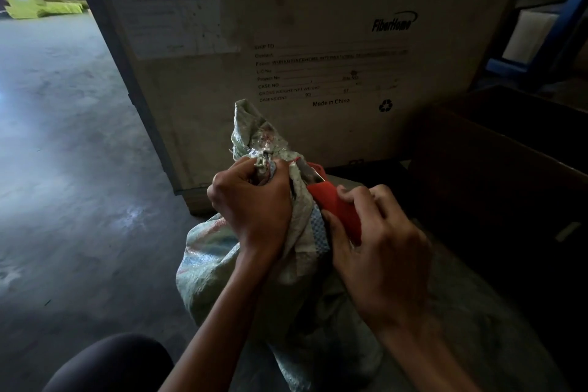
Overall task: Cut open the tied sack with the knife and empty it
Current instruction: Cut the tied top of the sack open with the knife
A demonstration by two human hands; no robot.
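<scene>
A pale woven sack (210,264) stands on the floor in front of me, its neck bunched and tied with a string knot (262,164). The loose top of the sack sticks up above the knot. My left hand (254,204) grips the gathered neck just below the knot. My right hand (378,245) holds a knife with a red handle (334,200). Its blade (310,173) lies against the right side of the neck, close to the tie.
A big cardboard shipping box (318,41) stands right behind the sack. An open dark carton (509,153) sits at the right. Bare concrete floor (63,169) stretches to the left, with yellow-green bags (35,0) far back. My knee (111,363) shows at the bottom left.
</scene>
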